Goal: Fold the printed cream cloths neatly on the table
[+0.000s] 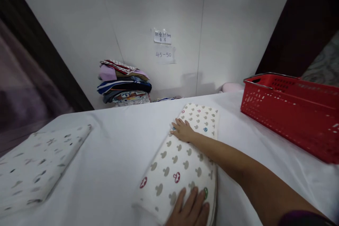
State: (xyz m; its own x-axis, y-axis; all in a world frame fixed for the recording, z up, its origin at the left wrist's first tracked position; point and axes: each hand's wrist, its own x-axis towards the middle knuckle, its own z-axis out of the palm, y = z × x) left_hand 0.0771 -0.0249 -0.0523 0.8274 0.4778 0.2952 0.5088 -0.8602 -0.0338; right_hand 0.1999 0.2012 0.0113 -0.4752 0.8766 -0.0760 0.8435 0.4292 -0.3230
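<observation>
My right hand [182,130] lies with fingers spread on the upper part of the folded mushroom-print cloth [176,160]. My left hand [189,210] rests on its near end, the fingers a little apart, its palm cut off below. Neither hand grips anything. The cloth is under both hands, on the white table cover [111,169]. To smooth it well, I think the pressure should be light and even, moving outward from between the hands, so the layers do not slip. The near left corner looks blurred, so I cannot tell if it is flat. Another folded cloth [39,166] lies left of my hands; the red basket [286,116] stands to their right.
</observation>
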